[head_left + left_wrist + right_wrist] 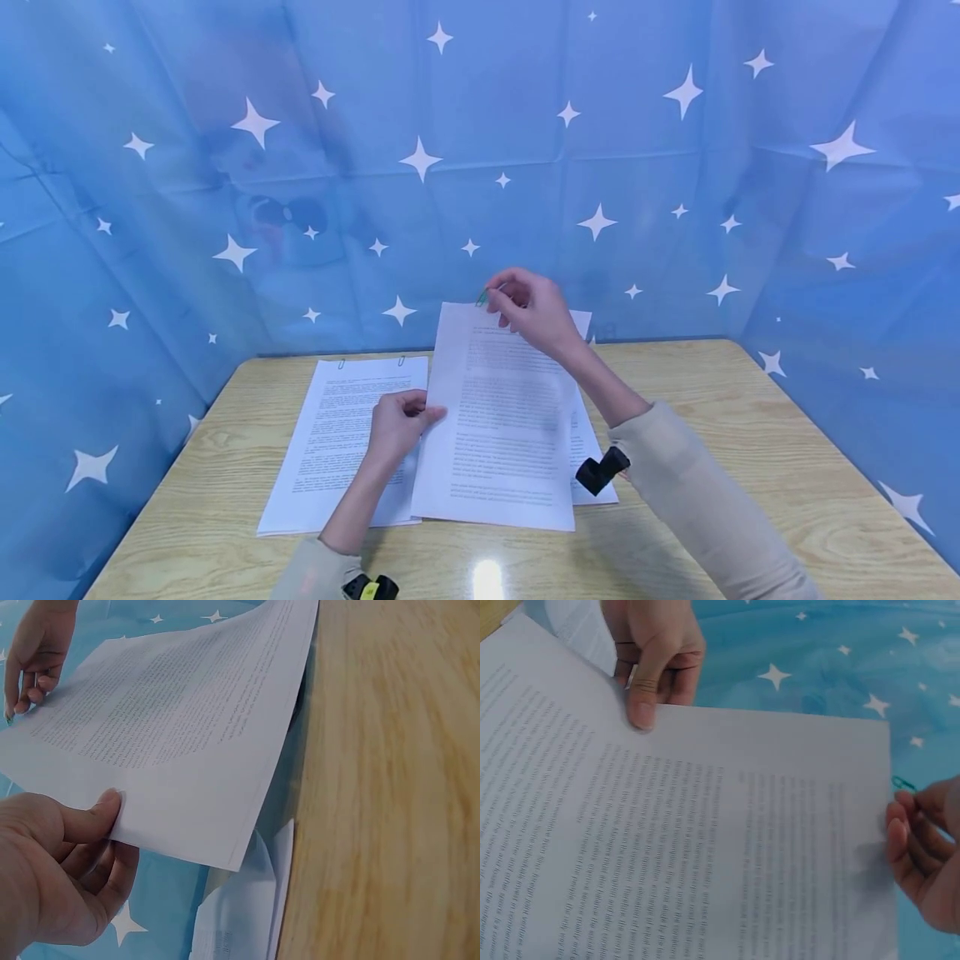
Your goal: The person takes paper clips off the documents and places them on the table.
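Observation:
My left hand (396,423) pinches the left edge of a printed paper sheet (510,400), thumb in front and fingers behind. The sheet is raised and tilted above the table. At its top edge my right hand (534,310) pinches a small green paper clip (904,783) between thumb and fingertips. In the right wrist view the clip stands just beyond the paper's edge. To the left lies a stack of printed pages (352,433), with a paper clip (341,363) and another paper clip (401,361) on its top edge.
More printed paper (592,479) lies behind the raised sheet, partly hidden by it. Everything is on a light wooden table (697,400). A blue curtain (525,208) with white stars hangs along the back and both sides.

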{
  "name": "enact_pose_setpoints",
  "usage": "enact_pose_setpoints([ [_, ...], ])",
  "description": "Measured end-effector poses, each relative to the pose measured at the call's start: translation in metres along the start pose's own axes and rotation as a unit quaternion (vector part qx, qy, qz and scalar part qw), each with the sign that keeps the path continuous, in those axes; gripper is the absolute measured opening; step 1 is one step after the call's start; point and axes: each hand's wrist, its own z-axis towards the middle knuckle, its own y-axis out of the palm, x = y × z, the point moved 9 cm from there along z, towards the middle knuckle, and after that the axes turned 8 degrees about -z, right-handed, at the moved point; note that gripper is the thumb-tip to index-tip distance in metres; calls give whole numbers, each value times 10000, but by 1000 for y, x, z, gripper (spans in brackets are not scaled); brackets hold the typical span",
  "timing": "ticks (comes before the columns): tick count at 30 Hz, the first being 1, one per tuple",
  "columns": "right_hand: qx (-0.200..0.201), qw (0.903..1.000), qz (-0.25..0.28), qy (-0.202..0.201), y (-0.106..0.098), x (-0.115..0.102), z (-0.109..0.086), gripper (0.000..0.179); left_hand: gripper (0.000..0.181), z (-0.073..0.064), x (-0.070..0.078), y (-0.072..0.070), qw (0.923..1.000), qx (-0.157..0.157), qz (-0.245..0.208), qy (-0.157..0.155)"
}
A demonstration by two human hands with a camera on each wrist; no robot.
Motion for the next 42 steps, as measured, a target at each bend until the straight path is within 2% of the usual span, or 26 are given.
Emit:
enact_pose_setpoints([
  [7, 235, 9995, 101, 179, -13, 6, 0, 16, 13, -1, -3, -3, 10000, 48, 9, -76],
  [15, 404, 9984, 228, 312, -23, 15, -10, 12, 14, 0, -5, -4, 9999, 45, -64, -134],
  [19, 551, 9978, 102, 365, -31, 19, -18, 10, 15, 0, -5, -4, 9999, 59, -32, -121],
  [31, 627, 9957, -284, 617, -48, 39, -42, 7, 16, 1, -7, -4, 9998, 89, -37, -201],
  [42, 548, 9918, -513, 1031, -59, 60, -66, 12, 18, 1, -5, -5, 9997, 101, -46, -231],
])
